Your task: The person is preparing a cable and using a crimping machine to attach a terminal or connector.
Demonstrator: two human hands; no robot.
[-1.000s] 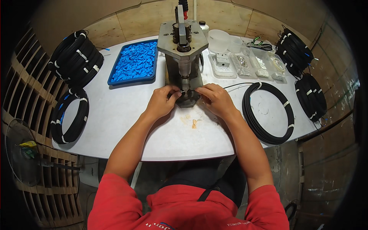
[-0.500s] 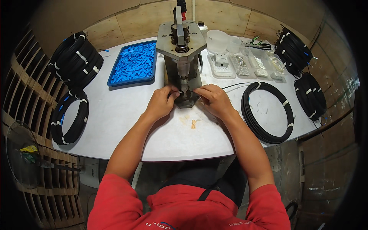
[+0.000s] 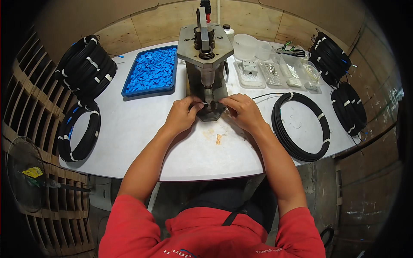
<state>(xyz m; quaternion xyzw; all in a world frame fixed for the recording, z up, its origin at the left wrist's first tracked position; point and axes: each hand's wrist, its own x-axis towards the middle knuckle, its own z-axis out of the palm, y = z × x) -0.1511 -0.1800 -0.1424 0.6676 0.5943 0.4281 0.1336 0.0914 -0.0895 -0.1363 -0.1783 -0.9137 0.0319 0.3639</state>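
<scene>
A metal bench press (image 3: 188,42) stands at the middle of the table, with my two hands on either side of its lower die. My right hand (image 3: 243,111) pinches a thin black cable (image 3: 264,95), which runs back to a coil of black cable (image 3: 277,127) lying on the right. On the other side of the press tool, the thumb and fingers of my left hand (image 3: 180,114) are pressed together at something small and dark. What exactly they hold is too small to tell. The press's ram (image 3: 208,79) comes down just beyond my fingertips.
A dark blue tray (image 3: 150,92) of small blue pieces sits left of the press. Stacked black coils (image 3: 79,71) and another coil (image 3: 95,129) lie at the far left. Clear boxes (image 3: 271,74) of small parts, cutters (image 3: 292,52) and more coils (image 3: 350,107) are on the right.
The whole view has shifted very slightly. Both hands keep their places and their pinch at the press.
</scene>
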